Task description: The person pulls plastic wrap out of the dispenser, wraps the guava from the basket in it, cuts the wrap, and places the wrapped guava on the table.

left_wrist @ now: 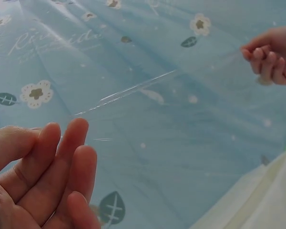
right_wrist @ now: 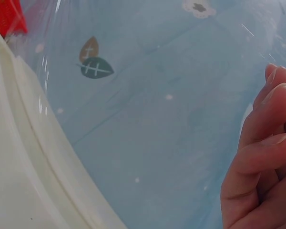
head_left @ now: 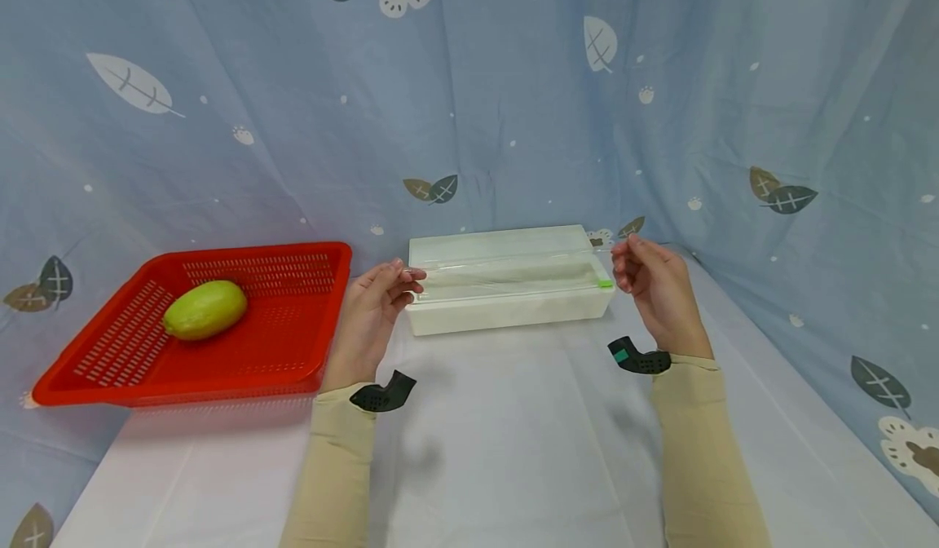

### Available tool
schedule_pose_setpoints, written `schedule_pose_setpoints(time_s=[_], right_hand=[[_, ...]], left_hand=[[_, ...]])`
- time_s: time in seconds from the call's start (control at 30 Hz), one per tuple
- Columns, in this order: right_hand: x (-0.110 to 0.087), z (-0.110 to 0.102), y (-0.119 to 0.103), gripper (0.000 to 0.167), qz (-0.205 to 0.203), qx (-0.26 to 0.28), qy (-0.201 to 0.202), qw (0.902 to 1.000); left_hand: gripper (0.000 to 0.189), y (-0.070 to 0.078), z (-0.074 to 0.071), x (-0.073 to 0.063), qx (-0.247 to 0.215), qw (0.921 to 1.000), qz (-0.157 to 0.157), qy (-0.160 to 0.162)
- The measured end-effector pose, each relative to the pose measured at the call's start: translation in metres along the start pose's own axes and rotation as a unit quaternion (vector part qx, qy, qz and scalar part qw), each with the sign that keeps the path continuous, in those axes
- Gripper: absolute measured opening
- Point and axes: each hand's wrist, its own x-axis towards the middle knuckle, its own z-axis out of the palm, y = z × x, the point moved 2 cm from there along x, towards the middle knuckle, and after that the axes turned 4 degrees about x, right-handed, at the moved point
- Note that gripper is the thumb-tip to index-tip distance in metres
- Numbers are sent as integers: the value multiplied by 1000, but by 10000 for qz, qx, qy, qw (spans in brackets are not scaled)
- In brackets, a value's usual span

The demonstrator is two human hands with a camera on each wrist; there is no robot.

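Note:
A sheet of clear plastic wrap (head_left: 506,262) stretches between both hands, over a white lidded box (head_left: 513,313) with a bright green slider (head_left: 605,284) at its right end. My left hand (head_left: 376,307) pinches the sheet's left corner between thumb and forefinger, its other fingers loosely bent. On the other side my right hand (head_left: 659,291) pinches the right corner. In the left wrist view the wrap shows as thin shiny lines running toward the right hand (left_wrist: 274,55). The box's pale edge (right_wrist: 38,157) fills the left of the right wrist view.
At the left stands a red plastic basket (head_left: 279,360) holding a yellow-green oval fruit (head_left: 205,310). A white cloth (head_left: 513,434) covers the table. Behind it hangs a blue curtain (head_left: 513,124) printed with leaves and flowers.

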Motion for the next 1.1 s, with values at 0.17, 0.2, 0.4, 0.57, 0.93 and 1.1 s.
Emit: schedule_pose_setpoints(time_s=[0.17, 0.2, 0.4, 0.57, 0.93, 1.1], right_hand=[[0, 1, -1, 28, -138, 183, -153, 9996], [0, 1, -2, 28, -165, 227, -183, 9994], [0, 3, -5, 28, -267, 352, -245, 9987], [-1, 4, -9, 27, -373, 352, -243, 9984], [-1, 5, -14, 29, -547, 436, -231, 9973], [-5, 8, -10, 28, -489, 494, -206, 9974]], left_hand=[[22, 3, 0, -1, 59, 9999, 80, 25], [22, 4, 1, -1, 63, 9999, 85, 37], [24, 11, 5, -4, 284, 9993, 141, 179], [26, 16, 9, -5, 499, 9983, 231, 186], [28, 20, 12, -3, 780, 9958, 379, 288], [28, 20, 9, -9, 940, 9942, 402, 318]])
